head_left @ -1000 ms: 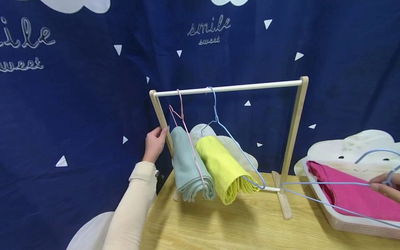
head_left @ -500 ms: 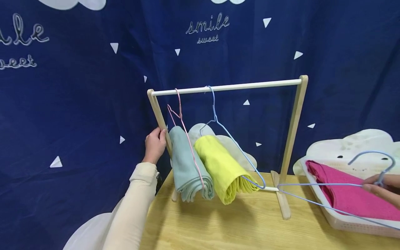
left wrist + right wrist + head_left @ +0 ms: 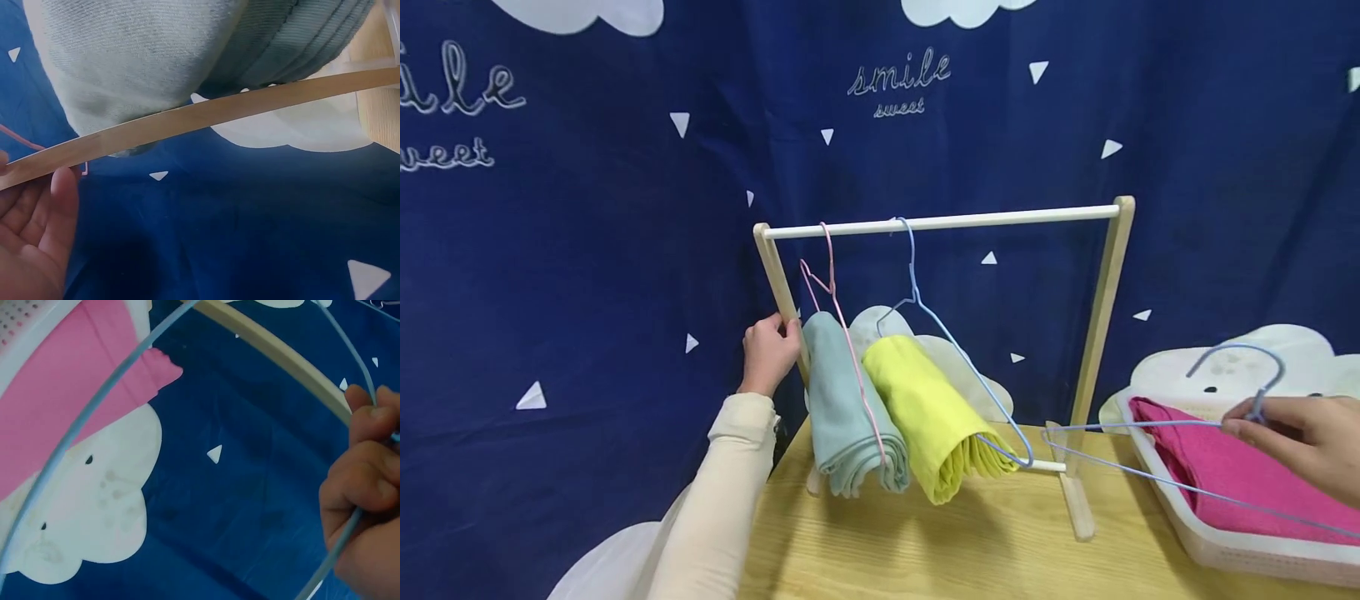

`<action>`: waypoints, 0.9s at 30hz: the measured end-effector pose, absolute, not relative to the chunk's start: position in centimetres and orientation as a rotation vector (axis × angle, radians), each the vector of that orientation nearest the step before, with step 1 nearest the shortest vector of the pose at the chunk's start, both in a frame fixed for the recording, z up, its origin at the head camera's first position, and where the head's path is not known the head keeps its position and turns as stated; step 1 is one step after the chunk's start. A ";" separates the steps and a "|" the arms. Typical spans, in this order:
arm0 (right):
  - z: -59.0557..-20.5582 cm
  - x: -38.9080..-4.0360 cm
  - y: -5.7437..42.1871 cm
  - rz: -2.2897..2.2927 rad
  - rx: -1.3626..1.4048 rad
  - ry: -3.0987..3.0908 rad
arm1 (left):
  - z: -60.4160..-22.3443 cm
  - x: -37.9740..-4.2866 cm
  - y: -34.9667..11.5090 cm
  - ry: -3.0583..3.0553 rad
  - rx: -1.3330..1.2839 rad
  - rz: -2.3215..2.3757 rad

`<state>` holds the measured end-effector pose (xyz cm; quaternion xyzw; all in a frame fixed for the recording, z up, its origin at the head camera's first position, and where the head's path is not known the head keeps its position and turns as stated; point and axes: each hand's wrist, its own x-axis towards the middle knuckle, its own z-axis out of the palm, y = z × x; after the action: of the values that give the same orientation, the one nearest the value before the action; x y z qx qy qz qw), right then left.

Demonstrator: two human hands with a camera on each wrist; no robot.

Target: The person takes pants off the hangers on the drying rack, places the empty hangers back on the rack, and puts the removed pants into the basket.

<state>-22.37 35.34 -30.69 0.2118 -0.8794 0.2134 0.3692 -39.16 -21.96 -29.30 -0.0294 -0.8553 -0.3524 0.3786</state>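
My left hand (image 3: 771, 354) grips the left wooden post (image 3: 778, 279) of a small clothes rack, its thumb against the post in the left wrist view. A blue wire hanger (image 3: 1232, 345) is pinched near the neck by my right hand (image 3: 1300, 442), hook upward, its long loop pointing left toward the rack's right foot. On the rack's white rail (image 3: 1015, 219) hang a pink hanger (image 3: 831, 250) with a folded grey-green cloth (image 3: 850, 408) and another blue hanger (image 3: 912, 250) with a folded yellow cloth (image 3: 925, 408). Curled right fingers show around the wire in the right wrist view.
To the right, a white plastic basket (image 3: 1285, 558) holds a folded magenta cloth (image 3: 1240, 492). The rack stands on a wooden table (image 3: 970, 558). Behind is a navy curtain (image 3: 587, 267) with white clouds and triangles. The rack's right post (image 3: 1101, 317) stands left of the basket.
My right hand has moved left with the blue hanger, whose loop now overlaps the foot of the rack's right post. The left hand keeps its hold on the left post.
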 end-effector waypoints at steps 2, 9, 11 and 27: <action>-29.9 -22.3 34.8 0.410 0.505 -2.318 | -29.3 -39.0 -22.0 -2.191 -0.071 -0.899; -28.5 -22.6 33.4 0.306 0.486 -2.482 | -29.8 -38.8 -22.0 -2.191 -0.023 -0.889; -28.1 -22.6 33.1 0.311 0.505 -2.468 | -29.9 -38.9 -21.9 -2.188 -0.017 -0.903; -23.3 -22.9 28.3 0.320 0.399 -2.635 | -29.3 -39.0 -21.5 -2.187 0.017 -0.953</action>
<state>-22.91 28.27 -23.32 0.1450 -0.9561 0.1161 0.2269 -39.01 -21.49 -29.34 0.0066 -0.8519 -0.3713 0.3691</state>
